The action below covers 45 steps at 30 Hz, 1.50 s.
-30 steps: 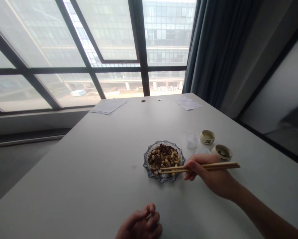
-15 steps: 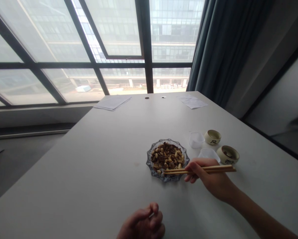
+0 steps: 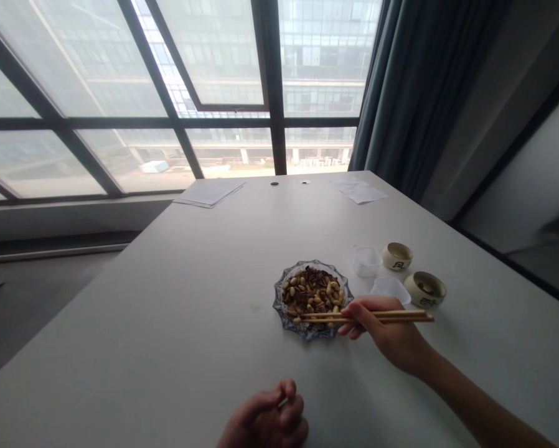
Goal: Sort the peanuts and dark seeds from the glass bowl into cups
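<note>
My right hand (image 3: 394, 333) is closed around a pair of wooden chopsticks (image 3: 410, 314). Their tips reach low over the near left part of a scalloped glass dish (image 3: 307, 335), by a pale nut at its near edge. A mix of seeds and nuts fills the dish: dark long seeds (image 3: 313, 278), pistachio-like nuts (image 3: 292, 289) on the left and peanuts (image 3: 332, 289) on the right. Whether the tips grip a piece I cannot tell. My left hand (image 3: 270, 415) rests at the near table edge, fingers loosely curled in, nothing visible in it.
Right of the dish stand two clear plastic cups (image 3: 367, 261) and two beige ceramic cups with dark characters, a farther one (image 3: 397, 256) and a nearer one (image 3: 425, 290) with something dark inside. Papers (image 3: 209, 193) lie at the white table's (image 3: 190, 298) far end.
My right hand and the chopsticks have shifted slightly left, the tips now further over the near left of the dish. My left hand stays put.
</note>
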Each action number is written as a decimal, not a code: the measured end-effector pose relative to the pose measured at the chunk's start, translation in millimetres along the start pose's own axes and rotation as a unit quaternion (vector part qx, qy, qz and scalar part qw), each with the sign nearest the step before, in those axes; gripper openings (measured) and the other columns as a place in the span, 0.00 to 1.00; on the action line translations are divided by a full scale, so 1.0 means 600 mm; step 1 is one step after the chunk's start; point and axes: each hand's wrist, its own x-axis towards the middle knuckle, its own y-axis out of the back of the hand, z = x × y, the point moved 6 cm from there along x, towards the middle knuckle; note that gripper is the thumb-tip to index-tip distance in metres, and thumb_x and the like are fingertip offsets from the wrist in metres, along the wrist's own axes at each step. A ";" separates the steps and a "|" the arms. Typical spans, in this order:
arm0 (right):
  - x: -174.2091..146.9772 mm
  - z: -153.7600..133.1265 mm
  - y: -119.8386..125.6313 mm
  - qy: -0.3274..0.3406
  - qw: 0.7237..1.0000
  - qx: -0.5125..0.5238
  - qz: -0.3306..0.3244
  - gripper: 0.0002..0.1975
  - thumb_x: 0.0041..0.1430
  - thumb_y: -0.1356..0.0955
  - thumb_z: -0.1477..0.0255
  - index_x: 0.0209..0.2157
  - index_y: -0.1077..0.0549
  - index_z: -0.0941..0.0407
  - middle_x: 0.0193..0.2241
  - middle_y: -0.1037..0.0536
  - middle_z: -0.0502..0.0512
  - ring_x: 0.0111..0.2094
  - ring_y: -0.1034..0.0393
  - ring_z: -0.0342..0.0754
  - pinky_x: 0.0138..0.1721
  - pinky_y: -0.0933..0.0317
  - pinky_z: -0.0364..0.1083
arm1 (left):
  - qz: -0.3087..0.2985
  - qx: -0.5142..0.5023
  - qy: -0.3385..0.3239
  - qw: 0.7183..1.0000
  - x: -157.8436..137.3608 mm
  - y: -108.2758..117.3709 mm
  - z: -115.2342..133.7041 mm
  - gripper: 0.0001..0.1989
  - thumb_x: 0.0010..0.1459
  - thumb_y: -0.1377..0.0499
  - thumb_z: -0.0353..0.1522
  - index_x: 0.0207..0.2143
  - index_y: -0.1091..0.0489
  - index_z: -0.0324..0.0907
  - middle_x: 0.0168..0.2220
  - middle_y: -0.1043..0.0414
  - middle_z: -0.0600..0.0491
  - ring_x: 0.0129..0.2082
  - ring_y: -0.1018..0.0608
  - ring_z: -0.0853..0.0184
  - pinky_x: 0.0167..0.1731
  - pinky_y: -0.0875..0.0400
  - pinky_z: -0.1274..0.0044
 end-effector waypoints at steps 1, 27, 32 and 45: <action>-0.002 -0.003 0.001 0.004 1.000 -0.014 -0.006 0.20 0.65 0.33 0.56 0.34 0.21 0.60 0.29 0.16 0.60 0.30 0.19 0.52 0.32 0.25 0.49 | 0.000 -0.001 0.000 1.000 0.000 -0.001 0.000 0.07 0.54 0.39 0.36 0.35 0.27 0.42 0.25 0.41 0.59 0.24 0.39 0.73 0.26 0.52 0.78; -0.003 -0.001 0.008 0.048 0.999 -0.008 -0.003 0.16 0.65 0.31 0.60 0.33 0.21 0.59 0.25 0.18 0.57 0.26 0.22 0.47 0.29 0.28 0.44 | -0.016 -0.002 0.014 1.000 0.005 -0.002 -0.002 0.07 0.52 0.37 0.36 0.33 0.25 0.42 0.23 0.39 0.59 0.23 0.38 0.73 0.26 0.51 0.78; 0.001 0.003 0.005 0.036 0.999 -0.010 -0.009 0.17 0.65 0.31 0.59 0.32 0.21 0.60 0.25 0.18 0.57 0.26 0.22 0.48 0.29 0.28 0.44 | -0.014 -0.008 0.012 1.000 0.003 -0.006 -0.001 0.07 0.53 0.37 0.36 0.33 0.25 0.42 0.24 0.38 0.59 0.23 0.37 0.74 0.25 0.51 0.79; 0.000 0.001 0.000 0.081 0.996 -0.006 -0.032 0.15 0.67 0.32 0.62 0.34 0.21 0.60 0.26 0.19 0.57 0.26 0.24 0.46 0.29 0.29 0.44 | -0.009 -0.003 0.013 1.000 0.002 -0.004 -0.001 0.08 0.51 0.36 0.36 0.33 0.24 0.42 0.23 0.40 0.59 0.23 0.37 0.73 0.25 0.50 0.79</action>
